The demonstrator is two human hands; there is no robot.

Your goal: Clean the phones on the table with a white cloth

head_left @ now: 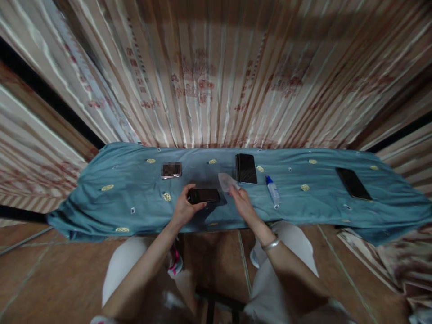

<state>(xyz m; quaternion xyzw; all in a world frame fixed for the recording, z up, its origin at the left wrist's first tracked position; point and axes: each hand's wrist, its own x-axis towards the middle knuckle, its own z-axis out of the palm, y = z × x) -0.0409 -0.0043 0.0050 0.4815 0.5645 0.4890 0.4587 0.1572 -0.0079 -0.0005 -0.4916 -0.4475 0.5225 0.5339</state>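
Head view: blue tablecloth (135, 189), striped curtain (216, 81) behind.

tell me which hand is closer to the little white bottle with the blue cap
Right. The right hand, holding a clear film, is just left of the bottle; the left hand is farther left, gripping a dark phone.

A blue cloth (101, 198) dotted with yellow motifs covers the table. On it, left of the upright black phone (246, 168), lies a small blurred packet (171, 170); just right of that phone rests a blue-capped bottle (272, 190) (lying down). Far right lies another dark phone (353, 183). Striped curtains (216, 76) hang behind.
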